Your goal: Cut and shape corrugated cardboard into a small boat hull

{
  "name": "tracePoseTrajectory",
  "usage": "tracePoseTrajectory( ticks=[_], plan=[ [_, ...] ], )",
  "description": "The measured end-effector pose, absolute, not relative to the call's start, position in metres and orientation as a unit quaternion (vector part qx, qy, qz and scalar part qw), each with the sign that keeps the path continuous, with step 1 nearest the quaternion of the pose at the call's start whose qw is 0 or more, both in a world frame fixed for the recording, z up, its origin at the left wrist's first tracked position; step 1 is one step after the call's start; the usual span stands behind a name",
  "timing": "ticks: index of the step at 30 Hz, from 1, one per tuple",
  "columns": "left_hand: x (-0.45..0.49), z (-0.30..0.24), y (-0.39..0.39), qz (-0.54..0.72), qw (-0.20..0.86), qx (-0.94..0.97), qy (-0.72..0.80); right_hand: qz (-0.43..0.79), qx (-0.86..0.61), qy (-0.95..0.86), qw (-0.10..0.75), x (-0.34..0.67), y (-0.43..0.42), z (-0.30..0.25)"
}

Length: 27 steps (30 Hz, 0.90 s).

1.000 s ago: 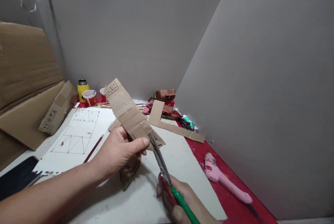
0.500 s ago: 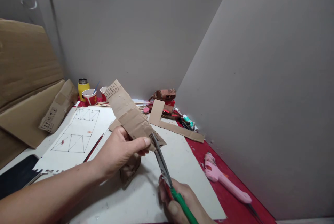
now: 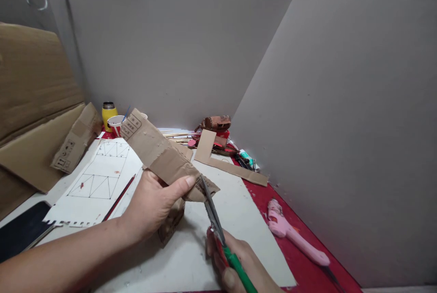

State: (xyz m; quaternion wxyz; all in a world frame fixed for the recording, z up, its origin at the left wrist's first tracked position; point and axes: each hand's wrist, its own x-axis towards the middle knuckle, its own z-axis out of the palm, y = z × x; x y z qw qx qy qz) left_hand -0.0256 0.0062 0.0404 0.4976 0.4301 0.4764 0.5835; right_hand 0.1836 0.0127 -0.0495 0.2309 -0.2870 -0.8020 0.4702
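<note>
Left hand (image 3: pixel 153 204) clamped on a flat brown cardboard strip with black printing (image 3: pixel 167 158), thumb on top, fingers underneath mostly hidden. Strip is mid-scene, raised over a large white board (image 3: pixel 235 233), tilted from far left to near right. Right hand (image 3: pixel 244 254) closed around the handles of metal scissors with green and red grips (image 3: pixel 212 215); upper blade lies across the strip's near-right end, just beside the left thumb, lower blade partly hidden behind the cardboard. Can't tell how deep any cut goes. Hands apart, scissors and strip touching. Crumpled brown cardboard piece (image 3: pixel 172 225) under the left hand. To the left: white torn-edge paper with triangle line drawings (image 3: pixel 94 211), dark red pencil (image 3: pixel 119 197) alongside. Far right of the strip: L-shaped plain brown cardboard (image 3: pixel 239 171). Right: pink glue gun (image 3: pixel 300 240) on a red tabletop (image 3: pixel 336 263). Far left: yellow bottle with dark neck (image 3: pixel 109 119).
</note>
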Motion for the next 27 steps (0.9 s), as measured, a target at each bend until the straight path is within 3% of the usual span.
tracePoseTrajectory(
  ticks=[14,27],
  plan=[
    [-0.025,0.04,0.008,0.586,0.532,0.424,0.441,0.48,-0.28,-0.789,0.264,0.185,0.012,-0.055],
    [-0.023,0.028,0.007,0.585,0.549,0.431,0.412,0.476,-0.304,-0.792,0.233,0.187,0.011,-0.048]
  ],
)
